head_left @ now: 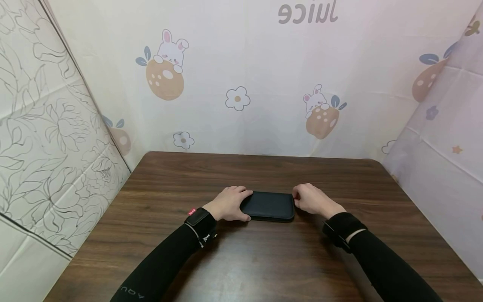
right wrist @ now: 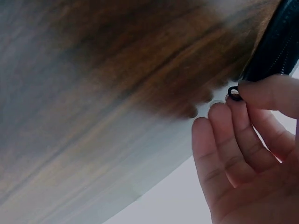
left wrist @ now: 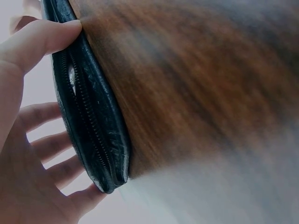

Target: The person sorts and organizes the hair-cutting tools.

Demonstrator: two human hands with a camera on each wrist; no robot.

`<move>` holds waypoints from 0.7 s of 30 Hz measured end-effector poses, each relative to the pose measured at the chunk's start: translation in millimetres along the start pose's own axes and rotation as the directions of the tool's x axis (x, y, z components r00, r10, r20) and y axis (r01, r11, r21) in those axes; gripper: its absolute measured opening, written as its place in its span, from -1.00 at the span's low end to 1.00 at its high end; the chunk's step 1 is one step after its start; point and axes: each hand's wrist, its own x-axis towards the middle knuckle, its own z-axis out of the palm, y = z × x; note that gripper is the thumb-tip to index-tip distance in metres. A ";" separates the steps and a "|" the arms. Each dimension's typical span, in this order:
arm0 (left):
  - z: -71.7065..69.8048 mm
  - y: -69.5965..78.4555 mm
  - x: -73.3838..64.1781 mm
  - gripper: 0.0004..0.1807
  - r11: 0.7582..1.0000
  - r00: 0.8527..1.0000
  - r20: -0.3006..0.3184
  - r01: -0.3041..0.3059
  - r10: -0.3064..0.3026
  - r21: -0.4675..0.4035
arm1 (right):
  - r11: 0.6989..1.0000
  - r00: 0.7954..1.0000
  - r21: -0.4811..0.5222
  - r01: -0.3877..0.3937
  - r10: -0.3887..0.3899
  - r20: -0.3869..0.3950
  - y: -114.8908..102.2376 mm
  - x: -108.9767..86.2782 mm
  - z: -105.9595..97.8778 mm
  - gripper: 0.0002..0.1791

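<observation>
A black zip wallet (head_left: 268, 206) lies flat on the brown wooden table. My left hand (head_left: 231, 204) grips its left end, thumb on the near edge and fingers spread along the far side. In the left wrist view, the zipper teeth (left wrist: 88, 116) run along the wallet's side and part slightly below the thumb, where something pale shows. At the right end, my right hand (head_left: 312, 199) pinches the zipper pull (right wrist: 234, 93) between thumb and index finger. Only the ring-shaped tip of that pull shows; the thumb covers the rest.
The wooden table (head_left: 241, 264) reaches back to a pale curtain (head_left: 245, 63) printed with rabbits and flowers. Patterned sheets also hang at the left (head_left: 56, 126) and at the right (head_left: 445, 159). Both forearms wear black sleeves and wrist straps.
</observation>
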 end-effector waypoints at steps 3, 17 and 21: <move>-0.6 0.8 -0.4 -0.10 1.000 1.000 -0.001 0.001 -0.001 -0.001 | 1.000 1.000 -0.003 -0.005 0.005 -0.003 -0.5 -0.6 -0.2 -0.95; 0.5 -1.4 1.1 -0.08 1.000 1.000 0.007 0.011 -0.012 0.016 | 0.999 1.000 -0.043 0.016 -0.017 -0.013 -3.6 -3.1 0.2 -0.86; 1.0 -0.9 1.2 -0.09 1.000 1.000 0.005 0.007 -0.007 0.015 | 0.999 0.999 -0.046 0.023 -0.024 -0.022 -4.5 -5.0 0.4 -0.89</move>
